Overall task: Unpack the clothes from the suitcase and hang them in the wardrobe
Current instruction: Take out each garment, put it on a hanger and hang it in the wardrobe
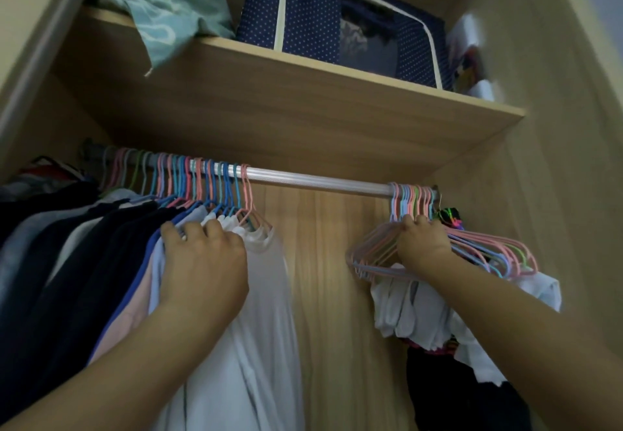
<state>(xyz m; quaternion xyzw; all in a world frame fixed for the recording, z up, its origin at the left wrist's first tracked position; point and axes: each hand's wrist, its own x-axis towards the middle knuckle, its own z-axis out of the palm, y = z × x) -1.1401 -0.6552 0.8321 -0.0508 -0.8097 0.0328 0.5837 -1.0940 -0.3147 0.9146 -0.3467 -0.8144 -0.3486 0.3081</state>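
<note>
Both arms reach up into a wooden wardrobe, seen from below. A silver rail runs across under a shelf. On the left half of the rail hangs a packed row of clothes on pink, blue and green hangers, dark garments at the far left, then blue, pink and white ones toward the middle. The left hand rests on the shoulders of the white garments at the inner end of that row, fingers curled over the top of the fabric and into the folds, holding the bunch near the collars.

At the right end of the rail hangs a tight cluster of empty hangers in the same colours, their hooks bunched together just beside the wardrobe's side wall. The right hand grips into this cluster just below the hooks, fingers closed around several wires. Below the hangers white cloth hangs in folds over something dark.

Between the 2 hands the rail is bare and the back panel shows. On the shelf above sit a teal bundle, a navy dotted storage box with a clear window, and blurred items at the right. The suitcase is out of view
</note>
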